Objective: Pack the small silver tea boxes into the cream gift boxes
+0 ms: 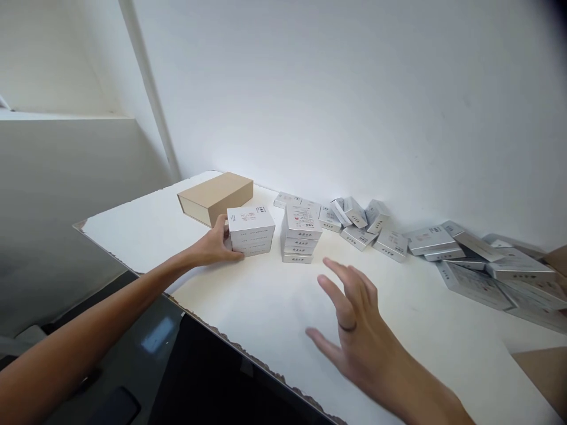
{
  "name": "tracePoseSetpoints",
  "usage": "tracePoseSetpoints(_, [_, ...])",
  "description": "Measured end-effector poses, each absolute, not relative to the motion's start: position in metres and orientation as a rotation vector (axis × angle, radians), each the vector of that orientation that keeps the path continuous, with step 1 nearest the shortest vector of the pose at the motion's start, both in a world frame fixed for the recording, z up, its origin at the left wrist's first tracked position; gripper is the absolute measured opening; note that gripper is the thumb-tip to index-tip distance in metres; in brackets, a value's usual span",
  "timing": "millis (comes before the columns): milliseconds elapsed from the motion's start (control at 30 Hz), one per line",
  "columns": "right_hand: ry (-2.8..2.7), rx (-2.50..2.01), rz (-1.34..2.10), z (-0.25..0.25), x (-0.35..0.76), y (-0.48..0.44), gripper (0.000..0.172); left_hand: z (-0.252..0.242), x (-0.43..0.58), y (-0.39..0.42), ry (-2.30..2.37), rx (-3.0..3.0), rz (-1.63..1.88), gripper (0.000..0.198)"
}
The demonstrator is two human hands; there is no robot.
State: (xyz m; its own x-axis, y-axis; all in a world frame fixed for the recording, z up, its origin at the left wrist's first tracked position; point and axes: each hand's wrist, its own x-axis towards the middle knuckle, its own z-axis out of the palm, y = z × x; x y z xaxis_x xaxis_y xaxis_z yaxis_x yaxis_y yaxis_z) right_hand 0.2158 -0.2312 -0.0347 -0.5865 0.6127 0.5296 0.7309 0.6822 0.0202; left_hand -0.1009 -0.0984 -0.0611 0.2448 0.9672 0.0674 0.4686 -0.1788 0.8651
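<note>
In the head view, we see our two hands well apart above a white surface (257,307) that meets a pale wall (332,100). Our left hand (213,243) is clasped on the left stack (251,230) of silvery-white boxes, fingers at the back corner and thumb low along the front edge. Our right hand (364,327) holds nothing; its fingers are spread and slightly curled, a dark ring (347,327) on one of them, and it is near the front of the right stack (302,233). We see both stacks upright near the middle of the surface, side by side with a narrow gap between them. Behind the left stack lies a tan box (217,196), set at an angle. Behind and right of the right stack, loose boxes (358,236) lie scattered by the wall, some leaning on others. Farther right we see a heap of boxes (476,268), and below it a brown cardboard piece (543,372) at the edge of our view.
</note>
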Motion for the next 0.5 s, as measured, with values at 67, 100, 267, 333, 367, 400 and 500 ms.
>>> tracePoseSetpoints(67, [-2.372, -1.036, -0.244, -0.044, 0.224, -0.255, 0.079, -0.06, -0.1, -0.097, 1.343, 1.755, 0.825, 0.1])
tracePoseSetpoints(100, [-2.349, -1.047, -0.201, -0.051, 0.228, -0.265, 0.083, -0.059, -0.1, -0.096, 1.352, 1.745, 0.819, 0.1])
tracePoseSetpoints(267, [-2.144, -1.134, 0.007, -0.096, 0.246, -0.292, 0.092, -0.06, -0.099, -0.096, 1.379, 1.699, 0.822, 0.1])
tracePoseSetpoints(333, [-2.096, -1.146, 0.08, -0.108, 0.251, -0.296, 0.097, -0.062, -0.099, -0.096, 1.387, 1.681, 0.835, 0.1])
tracePoseSetpoints(367, [-2.088, -1.142, 0.117, -0.11, 0.253, -0.296, 0.098, -0.063, -0.099, -0.096, 1.391, 1.672, 0.844, 0.1])
tracePoseSetpoints(400, [-2.086, -1.138, 0.147, -0.108, 0.254, -0.294, 0.097, -0.065, -0.099, -0.096, 1.395, 1.665, 0.852, 0.1])
tracePoseSetpoints(500, [-2.141, -1.178, 0.198, -0.079, 0.254, -0.268, 0.083, -0.068, -0.099, -0.097, 1.405, 1.656, 0.881, 0.101])
